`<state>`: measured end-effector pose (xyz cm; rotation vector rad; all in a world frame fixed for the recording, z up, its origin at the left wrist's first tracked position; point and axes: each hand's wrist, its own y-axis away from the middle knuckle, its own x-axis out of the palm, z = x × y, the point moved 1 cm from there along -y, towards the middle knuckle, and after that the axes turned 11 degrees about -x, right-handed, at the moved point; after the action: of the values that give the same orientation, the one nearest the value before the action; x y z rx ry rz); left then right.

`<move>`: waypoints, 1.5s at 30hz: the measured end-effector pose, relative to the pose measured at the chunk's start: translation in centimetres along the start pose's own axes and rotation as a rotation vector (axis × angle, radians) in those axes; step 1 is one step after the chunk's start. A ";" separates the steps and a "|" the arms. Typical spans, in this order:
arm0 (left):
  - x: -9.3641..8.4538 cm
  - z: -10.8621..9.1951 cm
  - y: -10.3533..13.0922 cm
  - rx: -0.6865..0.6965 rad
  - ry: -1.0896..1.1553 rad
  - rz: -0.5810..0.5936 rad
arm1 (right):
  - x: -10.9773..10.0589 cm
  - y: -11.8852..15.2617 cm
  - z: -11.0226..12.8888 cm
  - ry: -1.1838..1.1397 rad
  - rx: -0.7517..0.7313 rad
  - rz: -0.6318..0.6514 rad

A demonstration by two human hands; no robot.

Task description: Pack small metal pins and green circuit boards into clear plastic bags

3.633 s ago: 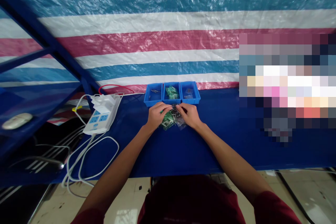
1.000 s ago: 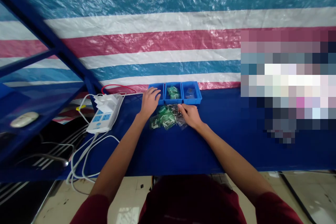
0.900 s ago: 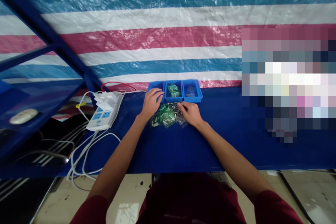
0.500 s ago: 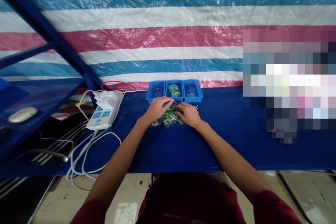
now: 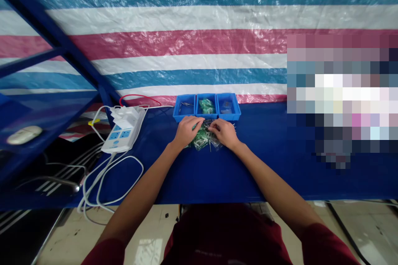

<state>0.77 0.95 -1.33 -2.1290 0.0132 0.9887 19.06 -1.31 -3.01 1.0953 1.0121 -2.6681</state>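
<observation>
A loose pile of small clear bags with green and white contents point(image 5: 201, 140) lies on the blue table, mixed with thin metal pieces point(image 5: 210, 145). My left hand point(image 5: 186, 131) rests at the pile's left side, its fingers stretched over the bags and the thumb apart from them. From the right, my right hand point(image 5: 225, 132) reaches into the pile with thumb and fingertips pinched together. What sits between those fingertips is too small to make out. Behind the hands stand three blue bins: the left bin point(image 5: 175, 112) holds thin metal pieces, the middle bin point(image 5: 207, 118) green bags, the right bin point(image 5: 237, 112) clear bags.
On the left lies a white power strip point(image 5: 120, 138) with plugs in it and looped white cables point(image 5: 101, 182). A blue metal frame point(image 5: 77, 64) and a white computer mouse point(image 5: 25, 135) are farther left. Striped sheeting point(image 5: 192, 43) hangs behind. The right side is pixelated.
My right hand has drawn its thumb and fingertips together over the pile. My left hand has shifted slightly, and a thin metal piece now shows at the pile's front.
</observation>
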 end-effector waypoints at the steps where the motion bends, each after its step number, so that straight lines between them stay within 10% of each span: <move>1: 0.0 -0.1 0.1 0.002 0.005 -0.010 | -0.2 -0.1 0.0 -0.043 0.010 -0.034; 13: 0.6 -1.3 0.4 0.044 0.071 0.005 | -1.1 -0.1 1.9 -0.344 0.083 -0.355; 36: -0.4 -2.1 0.4 -0.041 0.071 -0.032 | -1.3 0.0 2.1 -0.167 -0.174 -0.134; 45: -0.7 -2.7 0.4 -0.327 0.385 0.048 | -0.4 0.0 2.0 -0.100 -0.114 -0.042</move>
<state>1.91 -1.23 -0.05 -2.6043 0.0977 0.6241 18.18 -2.61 -1.70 0.9196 1.1642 -2.6299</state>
